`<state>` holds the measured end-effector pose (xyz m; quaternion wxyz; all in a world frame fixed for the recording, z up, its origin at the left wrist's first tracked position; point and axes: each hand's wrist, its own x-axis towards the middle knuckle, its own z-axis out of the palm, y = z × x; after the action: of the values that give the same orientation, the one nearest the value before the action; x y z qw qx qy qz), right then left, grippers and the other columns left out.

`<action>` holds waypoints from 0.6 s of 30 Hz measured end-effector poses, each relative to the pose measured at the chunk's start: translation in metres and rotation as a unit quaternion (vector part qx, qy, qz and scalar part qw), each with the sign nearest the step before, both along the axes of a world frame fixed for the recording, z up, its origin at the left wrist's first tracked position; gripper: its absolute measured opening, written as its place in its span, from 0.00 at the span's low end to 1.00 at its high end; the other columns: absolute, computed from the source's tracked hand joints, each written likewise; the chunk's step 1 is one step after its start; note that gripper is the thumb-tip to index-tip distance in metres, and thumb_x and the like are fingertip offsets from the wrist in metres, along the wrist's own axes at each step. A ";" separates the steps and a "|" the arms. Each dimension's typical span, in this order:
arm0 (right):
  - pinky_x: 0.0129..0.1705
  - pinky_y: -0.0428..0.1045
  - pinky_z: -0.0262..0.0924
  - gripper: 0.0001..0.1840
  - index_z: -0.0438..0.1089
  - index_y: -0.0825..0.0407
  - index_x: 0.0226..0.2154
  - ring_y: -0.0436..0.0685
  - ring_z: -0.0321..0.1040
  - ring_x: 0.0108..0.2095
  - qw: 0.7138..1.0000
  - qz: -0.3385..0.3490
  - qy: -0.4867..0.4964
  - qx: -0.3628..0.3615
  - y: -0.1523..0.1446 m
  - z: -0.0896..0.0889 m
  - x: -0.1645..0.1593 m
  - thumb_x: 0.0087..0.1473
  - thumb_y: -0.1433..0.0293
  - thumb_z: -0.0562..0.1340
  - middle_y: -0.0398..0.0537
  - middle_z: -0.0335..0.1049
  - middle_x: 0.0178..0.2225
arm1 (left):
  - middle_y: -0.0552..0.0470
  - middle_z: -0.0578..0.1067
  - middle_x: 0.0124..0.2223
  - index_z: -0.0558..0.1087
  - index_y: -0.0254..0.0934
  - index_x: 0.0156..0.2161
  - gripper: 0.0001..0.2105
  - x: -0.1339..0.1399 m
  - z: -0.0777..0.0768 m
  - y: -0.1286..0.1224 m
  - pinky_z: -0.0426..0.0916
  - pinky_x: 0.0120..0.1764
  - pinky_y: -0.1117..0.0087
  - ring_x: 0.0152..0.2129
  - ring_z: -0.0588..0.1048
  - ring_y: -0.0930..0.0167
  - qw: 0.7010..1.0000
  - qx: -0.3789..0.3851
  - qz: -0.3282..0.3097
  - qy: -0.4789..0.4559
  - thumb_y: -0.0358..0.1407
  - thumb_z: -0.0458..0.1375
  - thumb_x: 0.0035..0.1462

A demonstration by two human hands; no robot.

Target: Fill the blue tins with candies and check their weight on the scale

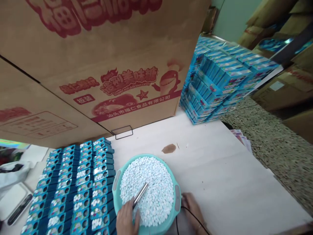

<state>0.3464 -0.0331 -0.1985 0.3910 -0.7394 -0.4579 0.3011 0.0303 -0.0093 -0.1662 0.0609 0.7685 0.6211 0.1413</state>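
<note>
A turquoise basin (pixel 116 199) with grey handles stands on the table, full of small pale blue and white candies (pixel 151 182). My left hand (pixel 127 218) is at the basin's lower left rim, closed on a shiny metal tube (pixel 140 195). The tube slants over the candies; its lower end is hidden by my fingers. Just outside the basin's right handle is my right hand (pixel 192 207), smeared by motion, so its grip cannot be made out. Left of the basin stand rows of small blue boxes (pixel 84 179) with round holes; some show white candies on top.
A large printed cardboard carton (pixel 117 55) stands behind the basin. Wrapped stacks of blue boxes (pixel 220 78) are at the back right. A black cable (pixel 195 217) runs by my right hand. A white scale (pixel 14 202) lies far left on the table (pixel 220 173).
</note>
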 end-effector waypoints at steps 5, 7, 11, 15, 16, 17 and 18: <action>0.32 0.54 0.66 0.17 0.70 0.51 0.32 0.58 0.67 0.28 0.993 -0.104 -0.034 0.034 0.023 0.040 0.055 0.55 0.54 0.59 0.49 0.69 0.28 | 0.42 0.78 0.47 0.69 0.36 0.54 0.18 0.017 0.021 0.004 0.69 0.46 0.59 0.44 0.76 0.60 1.000 -0.021 -0.004 0.015 0.40 0.50 0.62; 0.33 0.51 0.65 0.15 0.70 0.51 0.34 0.56 0.67 0.30 0.998 -0.035 -0.007 0.055 0.039 0.069 0.051 0.57 0.57 0.59 0.49 0.69 0.31 | 0.41 0.77 0.47 0.69 0.34 0.55 0.19 0.020 0.024 0.006 0.68 0.46 0.60 0.44 0.76 0.60 1.000 -0.023 -0.007 0.016 0.40 0.50 0.62; 0.41 0.53 0.68 0.16 0.72 0.52 0.43 0.58 0.69 0.38 0.974 0.211 0.000 0.087 0.065 0.105 0.013 0.59 0.58 0.59 0.53 0.70 0.39 | 0.41 0.77 0.47 0.69 0.35 0.55 0.18 0.021 0.027 0.008 0.68 0.46 0.59 0.45 0.75 0.60 0.999 -0.052 0.000 0.012 0.37 0.48 0.63; 0.58 0.62 0.58 0.28 0.64 0.58 0.57 0.67 0.59 0.58 0.964 0.206 -0.118 0.116 0.092 0.096 -0.011 0.62 0.57 0.54 0.66 0.63 0.56 | 0.42 0.76 0.45 0.70 0.35 0.52 0.16 0.021 0.030 0.009 0.70 0.44 0.59 0.43 0.75 0.62 0.996 -0.088 -0.005 -0.016 0.33 0.47 0.62; 0.61 0.63 0.54 0.29 0.61 0.60 0.59 0.68 0.54 0.62 0.963 0.202 -0.143 0.111 0.102 0.091 -0.014 0.63 0.58 0.51 0.67 0.59 0.60 | 0.43 0.76 0.44 0.70 0.35 0.51 0.16 0.021 0.031 0.009 0.70 0.45 0.59 0.43 0.75 0.62 0.996 -0.092 -0.005 -0.023 0.33 0.47 0.62; 0.63 0.64 0.50 0.31 0.58 0.60 0.61 0.68 0.47 0.66 0.958 0.210 -0.165 0.101 0.113 0.086 -0.016 0.64 0.58 0.50 0.67 0.54 0.63 | 0.43 0.76 0.45 0.70 0.35 0.51 0.15 0.023 0.032 0.008 0.70 0.45 0.59 0.43 0.74 0.62 0.995 -0.091 -0.004 -0.029 0.33 0.48 0.62; 0.65 0.65 0.45 0.33 0.55 0.61 0.63 0.68 0.41 0.68 0.952 0.231 -0.184 0.083 0.123 0.082 -0.019 0.64 0.57 0.50 0.65 0.49 0.66 | 0.42 0.75 0.46 0.70 0.35 0.51 0.15 0.024 0.032 0.007 0.70 0.46 0.58 0.43 0.74 0.62 0.996 -0.085 -0.003 -0.034 0.34 0.48 0.62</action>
<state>0.3277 0.0898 -0.1160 0.2797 -0.6209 -0.7037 0.2024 0.0541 -0.0024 -0.1337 0.1481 0.7572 0.6259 0.1140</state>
